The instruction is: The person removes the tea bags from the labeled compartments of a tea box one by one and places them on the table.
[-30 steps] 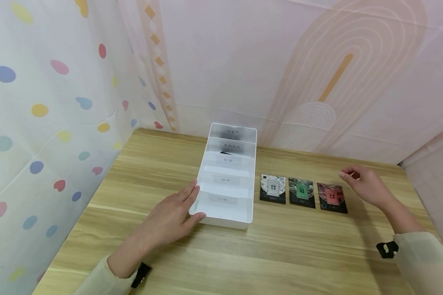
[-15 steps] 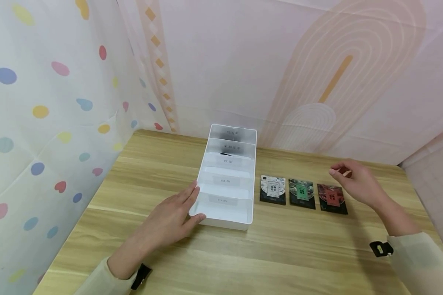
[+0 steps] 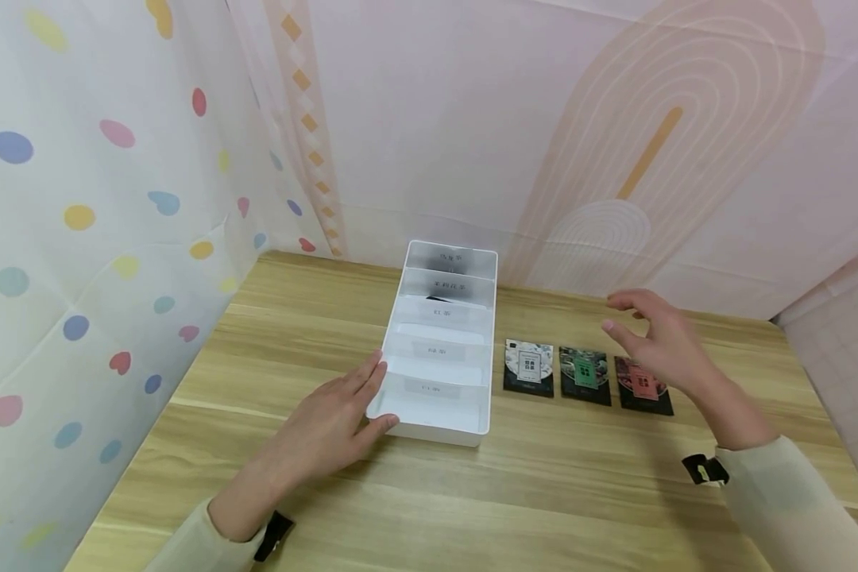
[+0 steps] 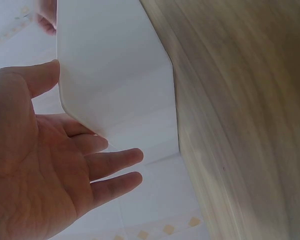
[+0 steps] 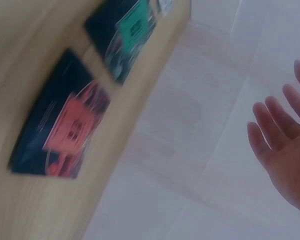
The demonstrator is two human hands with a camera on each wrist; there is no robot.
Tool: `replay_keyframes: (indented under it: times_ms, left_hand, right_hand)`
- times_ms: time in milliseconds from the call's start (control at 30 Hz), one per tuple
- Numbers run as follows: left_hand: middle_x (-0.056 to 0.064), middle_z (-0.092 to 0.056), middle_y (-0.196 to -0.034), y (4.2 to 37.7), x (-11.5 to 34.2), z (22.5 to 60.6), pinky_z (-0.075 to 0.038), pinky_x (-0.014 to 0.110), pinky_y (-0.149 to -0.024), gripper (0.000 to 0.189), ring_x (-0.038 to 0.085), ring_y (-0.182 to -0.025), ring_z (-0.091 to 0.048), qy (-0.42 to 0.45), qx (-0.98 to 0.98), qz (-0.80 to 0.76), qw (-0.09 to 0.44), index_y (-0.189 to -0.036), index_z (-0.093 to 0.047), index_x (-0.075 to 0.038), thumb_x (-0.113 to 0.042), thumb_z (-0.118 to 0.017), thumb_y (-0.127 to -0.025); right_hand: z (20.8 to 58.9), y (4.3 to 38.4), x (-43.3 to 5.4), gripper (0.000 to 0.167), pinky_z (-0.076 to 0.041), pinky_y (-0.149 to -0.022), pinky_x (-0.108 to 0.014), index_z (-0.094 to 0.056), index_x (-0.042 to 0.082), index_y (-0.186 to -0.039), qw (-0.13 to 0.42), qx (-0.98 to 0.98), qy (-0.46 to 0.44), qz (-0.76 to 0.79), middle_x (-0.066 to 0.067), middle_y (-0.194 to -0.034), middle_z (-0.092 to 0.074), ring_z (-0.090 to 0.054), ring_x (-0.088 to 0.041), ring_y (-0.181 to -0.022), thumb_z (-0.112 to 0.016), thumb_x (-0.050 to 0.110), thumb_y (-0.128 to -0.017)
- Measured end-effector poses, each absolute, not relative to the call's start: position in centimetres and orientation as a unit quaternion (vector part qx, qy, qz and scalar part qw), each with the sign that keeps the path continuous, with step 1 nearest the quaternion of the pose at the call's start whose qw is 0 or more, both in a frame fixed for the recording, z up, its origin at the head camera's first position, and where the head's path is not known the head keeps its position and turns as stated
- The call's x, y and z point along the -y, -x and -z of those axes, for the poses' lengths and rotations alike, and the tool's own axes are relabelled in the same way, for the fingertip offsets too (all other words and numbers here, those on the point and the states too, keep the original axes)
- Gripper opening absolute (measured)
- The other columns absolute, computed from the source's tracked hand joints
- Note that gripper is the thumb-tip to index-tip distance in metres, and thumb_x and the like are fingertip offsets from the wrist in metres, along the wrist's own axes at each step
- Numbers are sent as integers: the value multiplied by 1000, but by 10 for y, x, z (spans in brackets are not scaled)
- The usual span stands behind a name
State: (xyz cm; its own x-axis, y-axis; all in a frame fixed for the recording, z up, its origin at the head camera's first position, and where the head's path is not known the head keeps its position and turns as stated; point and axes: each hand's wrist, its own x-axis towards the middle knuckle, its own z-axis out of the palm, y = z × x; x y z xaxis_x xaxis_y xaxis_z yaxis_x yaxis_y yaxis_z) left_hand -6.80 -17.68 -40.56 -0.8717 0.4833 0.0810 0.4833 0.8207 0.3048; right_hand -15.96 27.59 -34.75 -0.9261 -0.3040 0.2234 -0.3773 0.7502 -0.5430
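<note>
A white box [image 3: 436,435] with several labelled compartments stands on the wooden table. My left hand [image 3: 329,421] rests at its near left corner; in the left wrist view the thumb and fingertips touch the rim, the fingers nearly straight. Right of the box lie three tea packets in a row: a white one [image 3: 529,367], a green one [image 3: 585,376] and a red one [image 3: 647,403]. Above the red packet hovers my right hand [image 3: 665,342], thumb and fingers apart with nothing between them, hiding part of that packet. The right wrist view also shows the red packet [image 5: 72,125] flat, away from the fingers.
A small dark item [image 3: 439,299] shows inside one of the box's rear compartments. Patterned curtains [image 3: 472,119] hang behind the table [image 3: 472,508] and along its left side. The box's far end is close to the back curtain.
My right hand has moved left from beside the red packet to above it, and its fingers have spread apart. The left hand and the box have stayed in place.
</note>
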Motion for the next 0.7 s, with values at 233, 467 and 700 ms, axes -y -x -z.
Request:
replay_keyframes:
  times_ms: [233,467,700]
  left_hand:
    - [24,-35,-165,68,176,407,-44,54,-114,78,37,-146,-46,255,954,159,7,-155,-41,10,-45,-63,-104]
    - [23,-32,-166,69,177,408,-43,54,-115,79,37,-148,-44,252,955,158,0,-156,-39,9,-46,-62,-105]
    - [22,-32,-166,70,176,407,-43,54,-115,79,37,-147,-45,255,953,163,4,-156,-40,9,-47,-62,-105]
  right_hand:
    - [345,164,-252,41,-44,-104,-67,-62,-1,-138,37,929,-191,-315,-20,-148,-56,-57,-46,-126,-69,20,-104]
    - [350,172,-229,45,-33,-117,-65,-60,0,-142,18,923,-204,-327,-17,-154,-53,-41,-42,-146,-69,19,-103]
    - [356,182,-212,50,-30,-120,-65,-57,-2,-145,23,915,-237,-327,-21,-155,-50,-40,-43,-147,-70,17,-101]
